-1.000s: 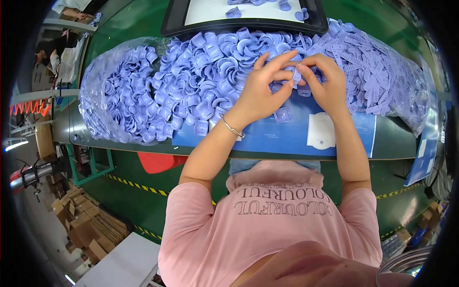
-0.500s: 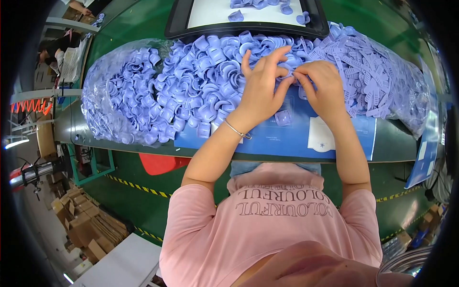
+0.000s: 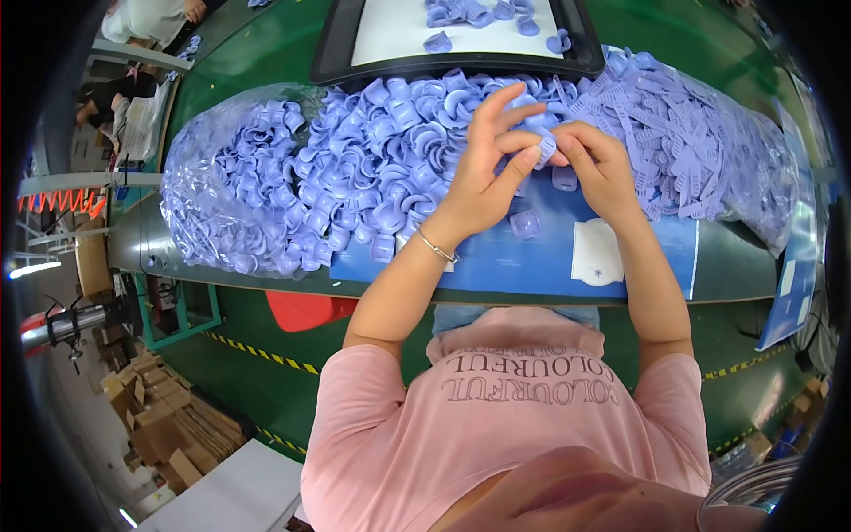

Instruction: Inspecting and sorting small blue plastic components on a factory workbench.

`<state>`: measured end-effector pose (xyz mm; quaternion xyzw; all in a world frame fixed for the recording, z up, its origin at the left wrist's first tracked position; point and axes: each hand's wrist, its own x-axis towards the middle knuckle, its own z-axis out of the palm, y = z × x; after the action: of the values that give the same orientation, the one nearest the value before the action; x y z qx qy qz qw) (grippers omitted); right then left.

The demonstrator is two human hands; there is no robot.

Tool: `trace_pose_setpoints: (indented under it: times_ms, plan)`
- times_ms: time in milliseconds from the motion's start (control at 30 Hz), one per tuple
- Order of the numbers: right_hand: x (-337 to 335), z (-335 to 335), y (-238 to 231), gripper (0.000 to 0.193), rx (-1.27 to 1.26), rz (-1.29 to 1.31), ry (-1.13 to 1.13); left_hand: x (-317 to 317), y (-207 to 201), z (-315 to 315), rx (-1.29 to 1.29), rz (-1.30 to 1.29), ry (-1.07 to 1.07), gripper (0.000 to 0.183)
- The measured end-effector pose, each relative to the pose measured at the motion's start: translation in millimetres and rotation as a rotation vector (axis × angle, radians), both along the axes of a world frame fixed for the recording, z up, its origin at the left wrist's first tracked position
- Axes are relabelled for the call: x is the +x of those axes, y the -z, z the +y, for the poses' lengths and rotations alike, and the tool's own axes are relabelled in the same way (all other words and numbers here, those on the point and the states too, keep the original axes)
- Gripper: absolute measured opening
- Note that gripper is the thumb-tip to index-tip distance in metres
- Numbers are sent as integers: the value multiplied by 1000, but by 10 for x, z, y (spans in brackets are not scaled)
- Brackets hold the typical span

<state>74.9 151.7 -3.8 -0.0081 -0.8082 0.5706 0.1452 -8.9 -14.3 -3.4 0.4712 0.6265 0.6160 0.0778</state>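
Observation:
A small curved lavender plastic piece [image 3: 547, 147] is pinched between my two hands above the table. My left hand [image 3: 493, 160] grips it with thumb and forefinger, the other fingers lifted. From the other side my right hand [image 3: 599, 168] closes thumb and fingertips on its edge; the fingertips partly hide it. Behind and left of my hands spreads a heap of curved lavender pieces [image 3: 381, 151]. To the right lies a pile of flat, slotted lavender strips [image 3: 678, 142]. Below my hands, a single curved piece [image 3: 525, 223] rests on a blue sheet [image 3: 496, 266].
A black tray [image 3: 332, 53] with a white liner and several lavender pieces stands beyond the heap. Clear plastic bags [image 3: 191, 195] wrap the piles' outer ends. A red stool [image 3: 306, 310] is under the table edge. Another person's hand [image 3: 194, 10] shows at far left.
The piece between my fingers has turned into clearer view, and my left fingers have shifted around it. Both hands stay close together. The whole view has shifted slightly.

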Motion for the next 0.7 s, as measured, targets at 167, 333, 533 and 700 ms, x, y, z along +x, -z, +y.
trace_pose_setpoints:
  times_ms: [167, 333, 533, 700]
  plan:
    - [-26, -120, -1, 12, 95, 89, -11, 0, 61, -107, 44, -251, -12, 73]
    - [91, -27, -15, 12, 268, 39, 34, 75, -23, -43, -65, -36, -243, 69]
    - [37, -141, -118, 15, 138, -374, -438, -128, -44, -233, -48, 186, -600, 56]
    - [-341, -87, -427, 27, -400, -332, -207, -141, -32, -157, -36, 346, -691, 47]
